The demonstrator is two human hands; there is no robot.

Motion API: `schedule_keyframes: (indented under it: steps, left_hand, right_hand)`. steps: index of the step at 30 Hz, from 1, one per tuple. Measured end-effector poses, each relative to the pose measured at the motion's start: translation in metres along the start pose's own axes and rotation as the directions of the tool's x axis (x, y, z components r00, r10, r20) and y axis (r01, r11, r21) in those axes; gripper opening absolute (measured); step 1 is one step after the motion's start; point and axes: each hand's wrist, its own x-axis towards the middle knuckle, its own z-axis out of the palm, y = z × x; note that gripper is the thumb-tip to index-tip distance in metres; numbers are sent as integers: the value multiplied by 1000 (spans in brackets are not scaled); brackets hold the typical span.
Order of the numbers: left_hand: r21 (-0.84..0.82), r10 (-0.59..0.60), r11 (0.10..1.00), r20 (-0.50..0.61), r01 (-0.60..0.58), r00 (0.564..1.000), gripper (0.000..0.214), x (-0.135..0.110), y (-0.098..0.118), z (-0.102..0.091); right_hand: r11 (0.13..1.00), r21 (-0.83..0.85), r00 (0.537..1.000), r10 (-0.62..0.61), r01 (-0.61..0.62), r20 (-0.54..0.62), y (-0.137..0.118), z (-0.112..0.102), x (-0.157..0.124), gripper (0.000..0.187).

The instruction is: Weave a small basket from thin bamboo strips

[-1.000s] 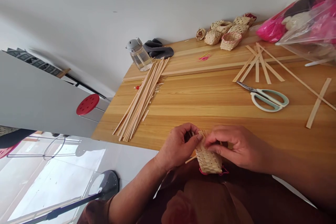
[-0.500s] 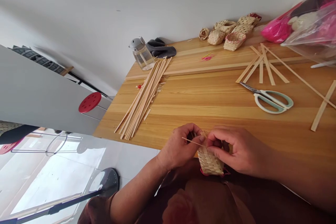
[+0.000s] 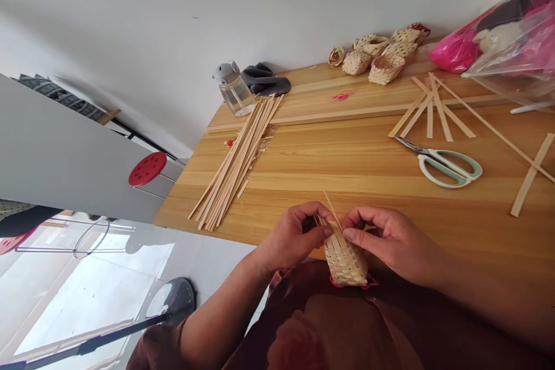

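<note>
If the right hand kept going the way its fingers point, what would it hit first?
The right hand points straight at the small woven basket, whose rim it pinches; just beyond that, probably the left hand.

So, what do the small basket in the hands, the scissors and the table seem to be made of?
The small basket looks woven from thin pale strips, probably bamboo or palm leaf, matt: the checker weave shows. The scissors seem to have grey metal blades and glossy pale-green plastic handles. The table looks like wood or wood-pattern laminate, smooth, with lengthwise grain lines.
</note>
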Motion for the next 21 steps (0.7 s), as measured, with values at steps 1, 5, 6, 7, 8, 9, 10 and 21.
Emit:
schedule_keyframes:
  steps: [1, 5, 6, 7, 8, 9, 10, 21]
  left_hand:
    - [0, 5, 1000, 2, -5, 1000, 22, 0, 0, 0]
    - [20, 16, 1000, -41, -15, 999, 19, 1, -2, 2]
    - [29, 10, 1000, -65, -9, 998, 19, 1, -2, 2]
    - [38, 3, 999, -86, 0, 996, 20, 1, -3, 2]
    - [48, -3, 999, -104, 8, 995, 22, 1, -3, 2]
    - [59, -8, 998, -115, 15, 993, 24, 1, -3, 3]
    - [70, -13, 997, -121, 22, 993, 26, 1, -3, 3]
    - [19, 47, 999, -119, -45, 992, 23, 0, -10, 4]
  right_hand:
    - [1000, 6, 1000, 6, -6, 3, 0, 0, 1, 26]
    - [999, -34, 999, 6, -8, -51, 6, 2, 4, 25]
    - [999, -48, 997, -6, 2, -79, 8, 2, 4, 24]
    - [998, -62, 994, -27, 21, -102, 9, 2, 4, 21]
    - [996, -77, 991, -54, 44, -120, 10, 2, 4, 19]
    - [993, -93, 988, -82, 70, -132, 10, 2, 4, 16]
    - [990, -105, 985, -107, 93, -135, 10, 2, 3, 15]
    - [992, 33, 992, -125, 125, -25, 13, -9, 2, 19]
